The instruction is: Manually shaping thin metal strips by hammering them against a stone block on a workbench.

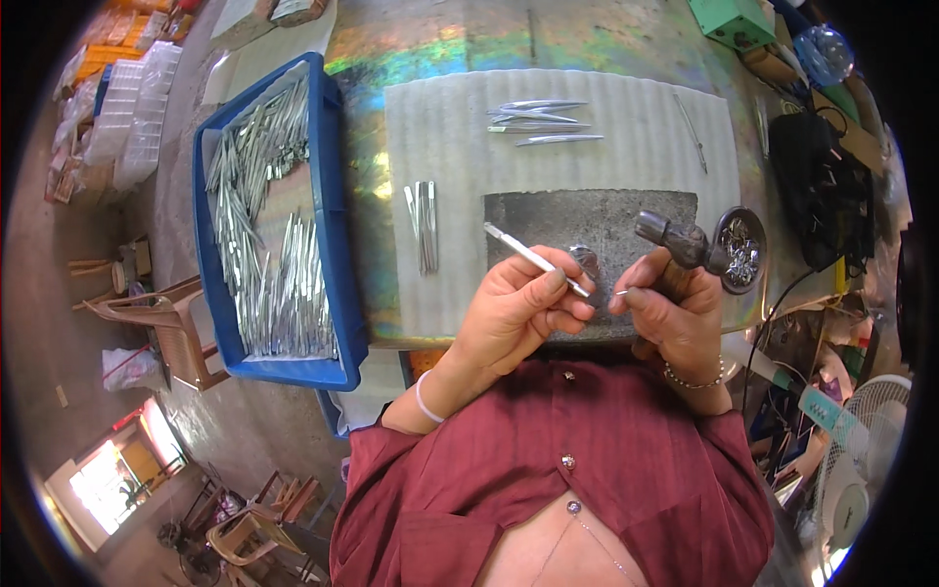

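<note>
My left hand (523,308) is closed around a slender silver metal rod (533,258), which slants up and left from my fingers over a dark rectangular slab (528,220). In my right hand (677,318) is a hammer (673,237), its head above the knuckles and its handle partly hidden by the palm. Thumb and forefinger of that hand also pinch a tiny shiny piece (623,293), too small to name. Beside the hammer head stands a round dark dish (762,235) of small metal parts (741,256).
On the pale foam sheet (440,127) lie several pointed silver pieces (538,127), several upright rods (423,230) and a thin tool (691,132). A blue tray (331,157) full of silver pieces stands left. Right are a black bag (817,176) and a fan (861,440).
</note>
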